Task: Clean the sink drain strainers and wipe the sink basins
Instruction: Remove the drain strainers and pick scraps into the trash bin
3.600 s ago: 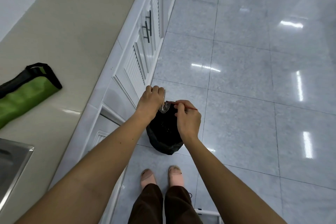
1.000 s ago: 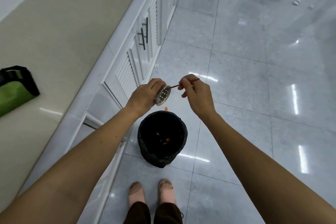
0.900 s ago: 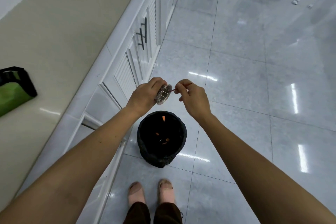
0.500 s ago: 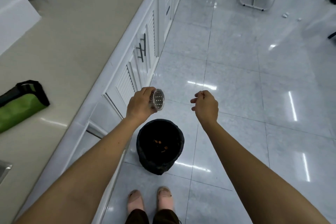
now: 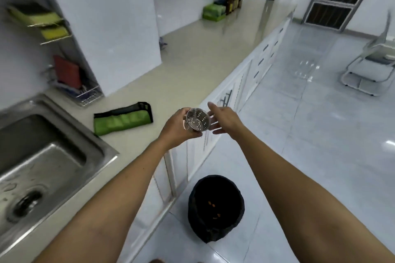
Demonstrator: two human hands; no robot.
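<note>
- The beige table (image 5: 192,66) is running along the white wall, with white cabinet doors (image 5: 245,83) below its front edge.
- The steel sink basin (image 5: 47,156) is sitting in the table at the left, wet, its drain hole (image 5: 27,203) showing dark.
- The black bin (image 5: 215,205) is standing on the tiled floor beside the cabinets, below the hands.
- The green pouch (image 5: 123,118) is lying on the table near the sink's far corner.
- The left hand (image 5: 175,128) is holding the perforated metal strainer (image 5: 197,122) in the air above the table's edge, its grip curled round the rim.
- The right hand (image 5: 224,118) is hovering just beside the strainer, its grip spread wide and holding nothing; whether the fingertips are touching the strainer is unclear.
- Orange scraps (image 5: 212,205) are lying inside the bin.
</note>
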